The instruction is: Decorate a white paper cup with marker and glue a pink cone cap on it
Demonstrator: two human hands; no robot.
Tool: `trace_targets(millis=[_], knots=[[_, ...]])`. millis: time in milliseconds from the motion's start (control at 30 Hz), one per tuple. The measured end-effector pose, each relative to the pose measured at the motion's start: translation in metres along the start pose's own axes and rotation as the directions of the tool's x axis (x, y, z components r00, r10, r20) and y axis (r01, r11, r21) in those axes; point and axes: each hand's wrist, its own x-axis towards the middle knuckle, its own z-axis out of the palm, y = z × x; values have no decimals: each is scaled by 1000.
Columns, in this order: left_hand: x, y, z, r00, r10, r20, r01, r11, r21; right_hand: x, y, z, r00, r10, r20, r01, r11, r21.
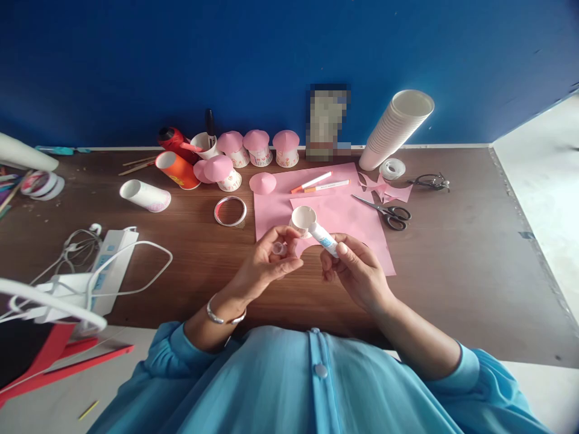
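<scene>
My right hand [353, 268] grips a white glue stick [324, 240] with blue print, tilted with its upper end toward the far left. My left hand [271, 259] has its fingers curled round a small clear cap [279, 248]. Just beyond both hands, a short paper cup [304, 216] stands mouth up on pink paper [362, 223]. The glue stick's end overlaps the cup's right side in this view; whether they touch I cannot tell. A pink paper cone [263, 183] lies at the sheet's far left corner.
Several decorated cups with pink cone roofs [257, 147] stand by the blue wall. Scissors [389, 212], two markers [326, 185] and paper scraps [391, 191] lie ahead and right. A tall cup stack [398, 129] leans there. Tape [230, 211] and a power strip [113, 265] are left.
</scene>
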Motion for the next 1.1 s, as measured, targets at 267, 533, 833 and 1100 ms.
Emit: trace_targets(millis=[267,533,833,1100], knots=[[5,-16,31,992,122,-1,-122,991,-46,-2,6,4,999,37,-1,-36,987,-154],[4,-10,52,978,-4,-210,-53,963,-265,-9,2,-3,728,-630,271,518,246,-819],[3,-10,48,987,-18,-160,-10,984,-176,-7,-4,-11,539,-646,540,603,-152,-783],[-2,8,17,987,160,36,-161,907,389,-13,-17,-11,778,-608,155,385,268,-883]])
